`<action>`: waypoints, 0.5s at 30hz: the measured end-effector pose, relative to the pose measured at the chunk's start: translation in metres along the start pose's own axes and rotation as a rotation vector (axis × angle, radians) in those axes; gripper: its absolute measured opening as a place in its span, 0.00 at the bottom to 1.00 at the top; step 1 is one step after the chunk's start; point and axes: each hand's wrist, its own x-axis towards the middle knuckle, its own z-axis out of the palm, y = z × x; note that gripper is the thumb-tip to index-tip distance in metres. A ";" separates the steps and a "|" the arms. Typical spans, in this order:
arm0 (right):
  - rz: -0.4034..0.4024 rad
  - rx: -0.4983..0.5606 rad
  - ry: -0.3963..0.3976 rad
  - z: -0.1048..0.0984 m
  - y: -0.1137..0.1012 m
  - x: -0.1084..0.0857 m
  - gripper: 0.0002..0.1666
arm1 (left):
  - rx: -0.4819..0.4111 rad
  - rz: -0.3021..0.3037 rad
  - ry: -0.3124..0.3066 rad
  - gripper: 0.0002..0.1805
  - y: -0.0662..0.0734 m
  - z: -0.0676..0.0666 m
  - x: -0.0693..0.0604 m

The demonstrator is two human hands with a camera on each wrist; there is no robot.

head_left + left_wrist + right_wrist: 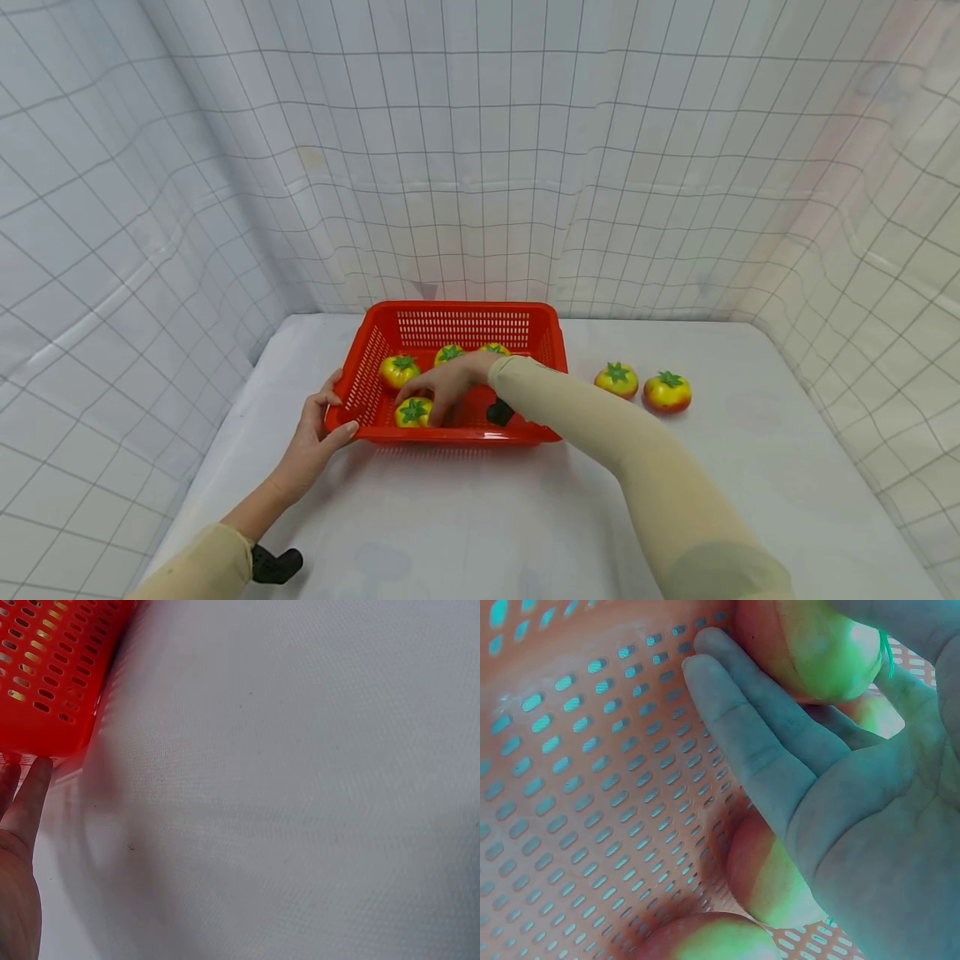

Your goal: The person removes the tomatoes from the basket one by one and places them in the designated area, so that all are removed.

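Observation:
A red plastic basket [465,434] with slotted walls stands on the white table. Several yellow-and-red tomatoes with green leafy tops lie inside, one at the left [397,371] and others at the back, partly hidden by my right arm. My left hand [311,437] holds the basket's front left corner, thumb at the front rim and fingers along the left side. Reaching in from the right, my right hand [450,383] has fingers and thumb on either side of the front tomato [414,412]. The right wrist view shows that tomato [810,652] between thumb and fingers.
Two more tomatoes, one nearer the basket [617,379] and one farther right [667,392], sit on the table [750,467]. White grid-patterned curtains [465,167] enclose the table at the back and both sides.

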 end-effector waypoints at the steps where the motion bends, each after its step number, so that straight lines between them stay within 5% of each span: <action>1: 0.003 0.004 0.000 0.000 0.001 0.000 0.39 | 0.002 0.000 0.000 0.18 0.000 0.000 0.000; 15: -0.004 -0.024 0.025 0.003 0.002 -0.002 0.42 | 0.003 -0.006 0.005 0.18 0.000 0.000 0.000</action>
